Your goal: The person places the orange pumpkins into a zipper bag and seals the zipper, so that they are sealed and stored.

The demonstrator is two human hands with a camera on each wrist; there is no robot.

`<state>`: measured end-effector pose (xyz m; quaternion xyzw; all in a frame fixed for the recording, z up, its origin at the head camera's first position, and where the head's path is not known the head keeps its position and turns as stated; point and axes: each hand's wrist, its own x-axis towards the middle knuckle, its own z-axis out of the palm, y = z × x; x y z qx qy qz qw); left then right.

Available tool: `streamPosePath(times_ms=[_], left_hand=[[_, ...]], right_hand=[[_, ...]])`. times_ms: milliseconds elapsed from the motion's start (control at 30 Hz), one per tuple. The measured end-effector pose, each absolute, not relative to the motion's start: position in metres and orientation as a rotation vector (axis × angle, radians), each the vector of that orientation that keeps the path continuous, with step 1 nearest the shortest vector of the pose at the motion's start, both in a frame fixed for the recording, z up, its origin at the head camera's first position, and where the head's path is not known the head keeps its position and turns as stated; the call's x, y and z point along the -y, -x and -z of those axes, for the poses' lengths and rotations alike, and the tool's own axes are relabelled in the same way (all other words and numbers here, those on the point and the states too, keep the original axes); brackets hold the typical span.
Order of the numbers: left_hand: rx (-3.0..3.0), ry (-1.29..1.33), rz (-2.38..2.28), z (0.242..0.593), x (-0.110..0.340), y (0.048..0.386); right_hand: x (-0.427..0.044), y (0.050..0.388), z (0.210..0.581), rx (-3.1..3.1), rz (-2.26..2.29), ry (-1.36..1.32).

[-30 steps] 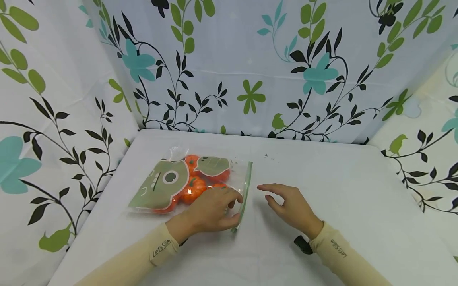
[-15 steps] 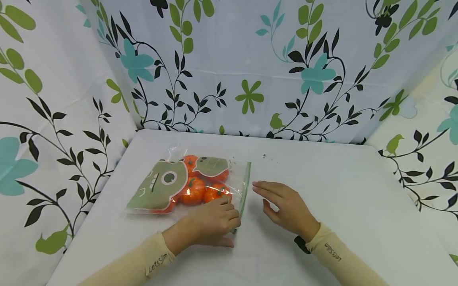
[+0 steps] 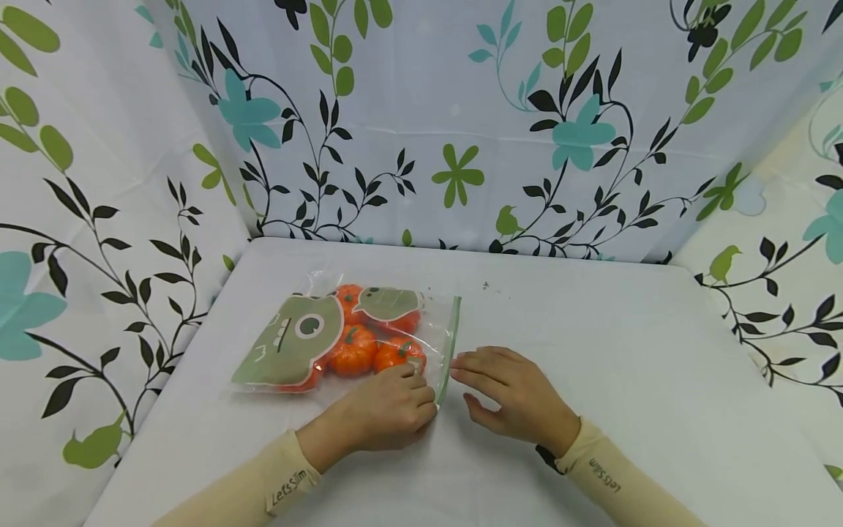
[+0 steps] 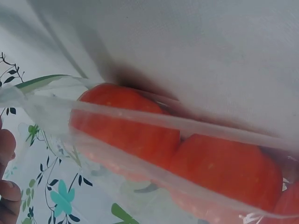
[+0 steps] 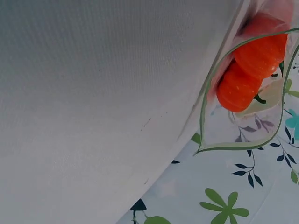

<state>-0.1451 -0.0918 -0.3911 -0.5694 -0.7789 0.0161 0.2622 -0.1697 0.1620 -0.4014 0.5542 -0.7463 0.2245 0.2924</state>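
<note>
A clear zip bag (image 3: pixel 290 344) with a green cartoon animal print lies on the table, with several small orange toy pumpkins (image 3: pixel 353 350) inside. My left hand (image 3: pixel 385 410) pinches the bag's near corner, by the end of its green-edged mouth (image 3: pixel 451 329). In the left wrist view, its fingers (image 4: pixel 6 198) show at the left border, beside stretched film and pumpkins (image 4: pixel 126 123). My right hand (image 3: pixel 510 395), fingers extended, is at the mouth's right side; whether its fingertips touch the edge cannot be told. The right wrist view shows the mouth's green rims (image 5: pixel 204 107) spread apart.
A white table (image 3: pixel 593 329) carries the bag on its left half. Patterned curtains (image 3: pixel 395 110) with leaves and flowers stand behind and at both sides. Small dark marks (image 3: pixel 486 285) show on the tabletop beyond the bag.
My left hand has drawn back toward the near corner of the bag and its fingers have closed there. The right hand has moved left and nearer, up to the bag's mouth.
</note>
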Motion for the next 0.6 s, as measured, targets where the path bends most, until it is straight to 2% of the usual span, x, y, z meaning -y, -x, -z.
streamPosePath(times_ms=[300,600], left_hand=[[2.03,1.473,0.002,0.391,0.092,0.148],[2.022,1.422,0.112,0.382,0.092,0.154]], right_hand=[[-0.15,0.16,0.404,1.893,-0.518,-1.5],[-0.136,0.165,0.403,1.868,-0.478,-1.46]])
